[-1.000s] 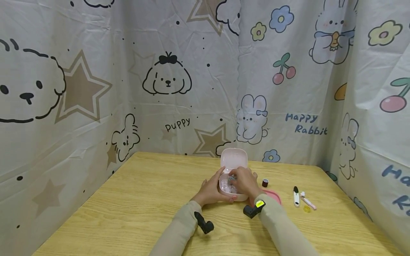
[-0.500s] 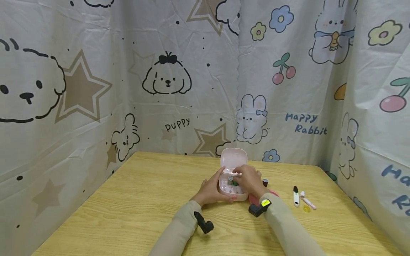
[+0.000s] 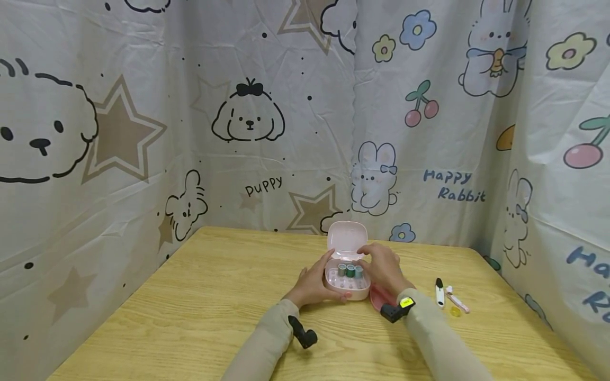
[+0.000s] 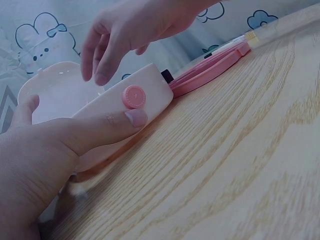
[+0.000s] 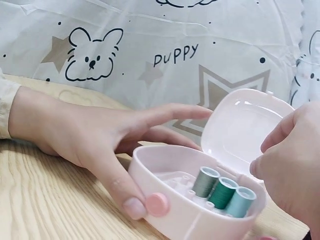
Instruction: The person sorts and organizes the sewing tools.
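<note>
A pale pink sewing box (image 3: 350, 294) stands on the table with its lid (image 3: 348, 237) raised. My left hand (image 3: 311, 284) grips its left side, thumb on the front wall beside a round pink button (image 5: 157, 204) and fingers spread toward the back. Inside, three thread spools stand upright in a row: grey-green (image 5: 205, 183), dark green (image 5: 224, 194) and light blue (image 5: 241, 202). Small pegs show in front of them. Over the box's right edge hovers my right hand (image 3: 383, 267), its fingers loosely bent, with nothing seen between them.
A deeper pink tray-like piece (image 4: 210, 68) lies right of the box, partly under my right forearm. A small black object (image 4: 167, 76) is beside it. Farther right lie a black-and-white tool (image 3: 439, 292), a pink-and-white stick (image 3: 458, 300) and a yellow disc (image 3: 455, 312).
My right hand has let go inside the box and moved up and rightward, uncovering the three spools. It now blocks the dark spool right of the box. The left hand stays put.
</note>
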`<action>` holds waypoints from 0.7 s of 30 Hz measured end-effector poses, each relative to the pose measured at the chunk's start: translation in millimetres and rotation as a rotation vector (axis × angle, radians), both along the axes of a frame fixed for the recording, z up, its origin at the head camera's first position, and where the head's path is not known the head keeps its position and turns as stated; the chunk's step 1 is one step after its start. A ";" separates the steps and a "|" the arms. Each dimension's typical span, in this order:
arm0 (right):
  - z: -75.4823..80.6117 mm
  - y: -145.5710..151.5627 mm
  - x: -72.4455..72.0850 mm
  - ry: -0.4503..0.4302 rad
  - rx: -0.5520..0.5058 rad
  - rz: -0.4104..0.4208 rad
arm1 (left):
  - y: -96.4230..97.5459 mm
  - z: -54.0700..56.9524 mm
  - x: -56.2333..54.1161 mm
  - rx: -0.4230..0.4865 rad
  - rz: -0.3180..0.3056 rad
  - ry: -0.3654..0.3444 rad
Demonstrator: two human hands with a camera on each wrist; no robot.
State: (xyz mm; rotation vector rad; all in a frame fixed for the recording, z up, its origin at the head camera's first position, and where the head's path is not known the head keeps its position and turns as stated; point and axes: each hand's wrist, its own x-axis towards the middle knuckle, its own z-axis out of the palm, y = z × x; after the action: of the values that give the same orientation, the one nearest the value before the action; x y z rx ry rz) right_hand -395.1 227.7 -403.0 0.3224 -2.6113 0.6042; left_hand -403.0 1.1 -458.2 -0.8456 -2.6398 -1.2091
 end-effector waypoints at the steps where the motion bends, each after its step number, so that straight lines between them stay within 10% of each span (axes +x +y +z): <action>1: 0.0 2.3 0.2 0.001 0.000 -0.003 | 0.0 -0.1 -0.1 0.003 -0.002 -0.001; 21: -15.6 58.9 8.8 -0.065 -0.009 -0.113 | 0.3 -2.3 -2.0 0.014 -0.005 -0.026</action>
State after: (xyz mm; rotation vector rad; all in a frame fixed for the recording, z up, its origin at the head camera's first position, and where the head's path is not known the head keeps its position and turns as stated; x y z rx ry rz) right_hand -386.3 286.6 -418.6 0.1535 -2.6667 0.5969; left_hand -405.0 1.4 -460.5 -0.8405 -2.6477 -1.2470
